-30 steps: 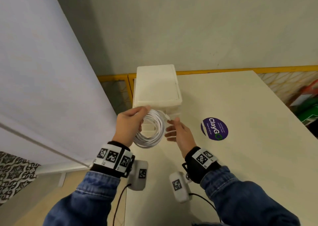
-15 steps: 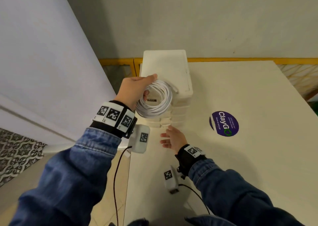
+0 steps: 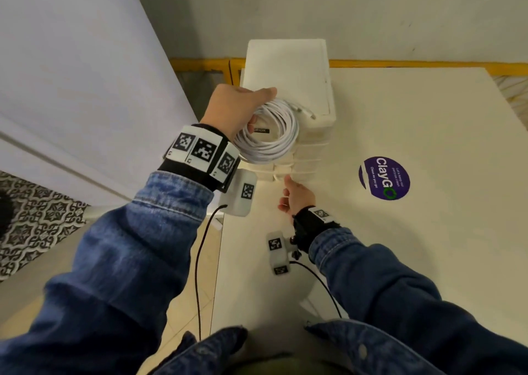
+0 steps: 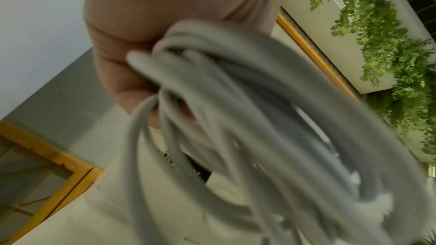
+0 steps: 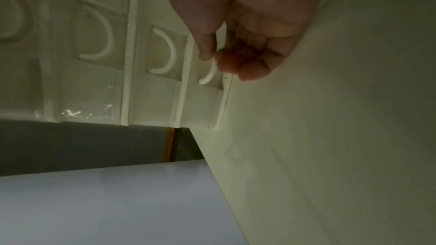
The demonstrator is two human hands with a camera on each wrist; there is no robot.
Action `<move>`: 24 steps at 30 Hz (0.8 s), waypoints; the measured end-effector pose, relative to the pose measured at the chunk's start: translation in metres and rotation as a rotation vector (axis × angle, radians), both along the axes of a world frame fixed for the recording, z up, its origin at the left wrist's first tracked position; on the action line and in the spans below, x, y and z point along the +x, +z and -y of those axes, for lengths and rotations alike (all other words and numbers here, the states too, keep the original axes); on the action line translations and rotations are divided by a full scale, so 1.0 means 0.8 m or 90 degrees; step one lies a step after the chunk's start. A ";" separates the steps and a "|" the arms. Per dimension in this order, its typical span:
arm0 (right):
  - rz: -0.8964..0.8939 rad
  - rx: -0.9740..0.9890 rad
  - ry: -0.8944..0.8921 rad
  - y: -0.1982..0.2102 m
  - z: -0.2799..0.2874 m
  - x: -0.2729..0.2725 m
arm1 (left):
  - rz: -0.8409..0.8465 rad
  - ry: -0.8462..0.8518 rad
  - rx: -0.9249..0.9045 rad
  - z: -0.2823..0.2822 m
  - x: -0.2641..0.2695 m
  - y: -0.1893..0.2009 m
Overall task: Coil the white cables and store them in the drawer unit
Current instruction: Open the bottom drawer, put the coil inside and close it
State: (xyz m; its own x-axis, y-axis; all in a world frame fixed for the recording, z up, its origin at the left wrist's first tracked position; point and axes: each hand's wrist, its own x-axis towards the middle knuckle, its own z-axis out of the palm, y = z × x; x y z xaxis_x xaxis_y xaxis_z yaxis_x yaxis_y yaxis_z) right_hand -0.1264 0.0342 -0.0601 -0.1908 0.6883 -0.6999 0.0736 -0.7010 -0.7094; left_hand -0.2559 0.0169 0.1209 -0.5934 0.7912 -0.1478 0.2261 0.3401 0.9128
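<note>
Item: coiled white cable (image 3: 267,136); many loops gathered into one round bundle, a plug end jutting out toward the top of the drawer unit; held in the air in front of the unit's upper drawers, not lying on any surface; blurred in the left wrist view (image 4: 247,128), where the loops fan out below the fist.

Item: left hand (image 3: 234,109); fingers and thumb curled round the upper left part of the coil, gripping it; wrist band with black-and-white markers behind it.

Item: drawer unit (image 3: 288,77); white plastic, standing at the far left corner of the table (image 3: 400,260), against the wall; a stack of shallow drawers, each front with a curved handle, as the right wrist view (image 5: 94,81) shows; all visible drawers closed.

Item: right hand (image 3: 297,196); low at the front of the unit, just above the table top; fingers curled, thumb and fingertips (image 5: 250,70) pinching the curved handle (image 5: 207,78) of the lowest drawer.

Item: round purple sticker (image 3: 384,178); flat on the table to the right of the unit, well apart from both hands; reads "ClayGo".

Item: denim sleeves (image 3: 120,260); on both forearms.
</note>
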 end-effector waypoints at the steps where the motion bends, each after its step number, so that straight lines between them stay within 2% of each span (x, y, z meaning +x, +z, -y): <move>1: -0.004 0.003 0.005 0.002 -0.003 -0.001 | -0.003 0.002 0.000 0.000 0.001 0.000; 12: 0.069 0.037 0.116 -0.007 0.025 0.034 | -0.046 0.018 -0.007 0.002 0.005 0.003; 19: 0.059 0.074 0.130 -0.006 0.059 0.062 | -0.104 0.017 -0.016 0.003 0.010 0.002; 24: 0.051 0.080 0.125 -0.011 0.088 0.080 | -0.109 0.015 -0.010 0.004 0.010 0.002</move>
State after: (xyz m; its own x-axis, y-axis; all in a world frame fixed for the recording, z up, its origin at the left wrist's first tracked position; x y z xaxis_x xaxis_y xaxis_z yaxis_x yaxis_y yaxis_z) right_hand -0.0625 -0.0361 -0.0685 -0.2761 0.7260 -0.6299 0.2590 -0.5749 -0.7762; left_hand -0.2478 0.0138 0.1224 -0.6297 0.7749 -0.0546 0.3695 0.3607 0.8564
